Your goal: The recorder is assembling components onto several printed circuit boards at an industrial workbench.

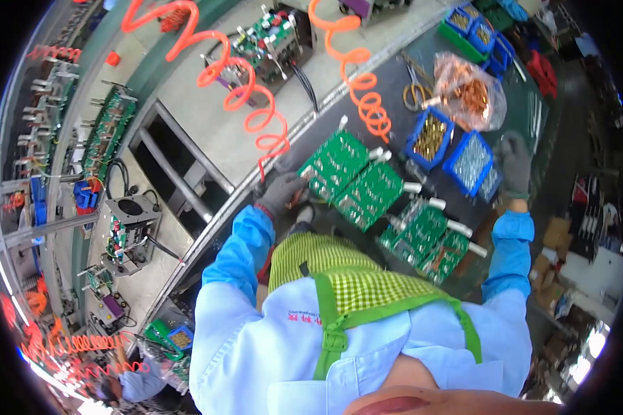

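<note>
Green checked apron (353, 287) up close, green circuit boards (367, 187) lined up on the bench past it.
Left hand (282, 191) grips the nearest board's edge; right hand (513, 164) hovers half-open over a blue screw bin (469, 162), empty I think. Looks like fetching screws; next needs a careful pinch.

You've got a light blue work shirt on, long sleeves, and the forearms are covered by brighter blue sleeve covers that bunch up at the elbow and cuff. Both hands are gloved: your left hand (282, 191) wears a grey knit glove with a reddish band at the wrist, your right hand (515, 164) a matching dark grey one. Over the shirt there's an apron in green-and-white check with solid green straps and a plastic buckle, plus small red lettering on the chest.
</note>
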Tool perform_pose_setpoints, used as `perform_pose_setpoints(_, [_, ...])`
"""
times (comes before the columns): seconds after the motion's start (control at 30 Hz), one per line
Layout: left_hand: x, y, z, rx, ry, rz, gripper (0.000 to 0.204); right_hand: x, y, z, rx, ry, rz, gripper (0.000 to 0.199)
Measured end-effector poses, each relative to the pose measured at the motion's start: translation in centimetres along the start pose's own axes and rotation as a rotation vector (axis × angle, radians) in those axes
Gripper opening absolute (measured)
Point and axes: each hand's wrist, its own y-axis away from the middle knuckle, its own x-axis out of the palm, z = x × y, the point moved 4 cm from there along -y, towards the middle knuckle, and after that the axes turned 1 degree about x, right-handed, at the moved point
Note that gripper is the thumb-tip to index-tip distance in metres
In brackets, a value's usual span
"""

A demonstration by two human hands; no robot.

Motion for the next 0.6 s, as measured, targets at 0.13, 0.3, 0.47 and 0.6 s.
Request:
perform_pose_setpoints(0.13, [0.0, -0.2, 0.3, -0.079, 0.231, 0.081, 0.013, 8.3, 10.8, 12.2, 0.014, -0.337, 0.302, 0.014])
perform_pose_setpoints(0.3, [-0.5, -0.6, 1.0, 0.044, 0.218, 0.111, 0.013, 28.2, 16.3, 14.5, -0.311, 0.026, 0.493, 0.016])
perform_pose_setpoints(0.47, [-1.2, -1.2, 1.8, 0.155, -0.033, 0.213, 0.019, 36.8, 15.7, 9.8, -0.074, 0.053, 0.513, 0.014])
perform_pose_setpoints(0.6, [-0.7, -2.1, 2.8, 0.053, 0.055, 0.325, 0.018, 38.1, 15.6, 9.1, -0.272, 0.082, 0.465, 0.013])
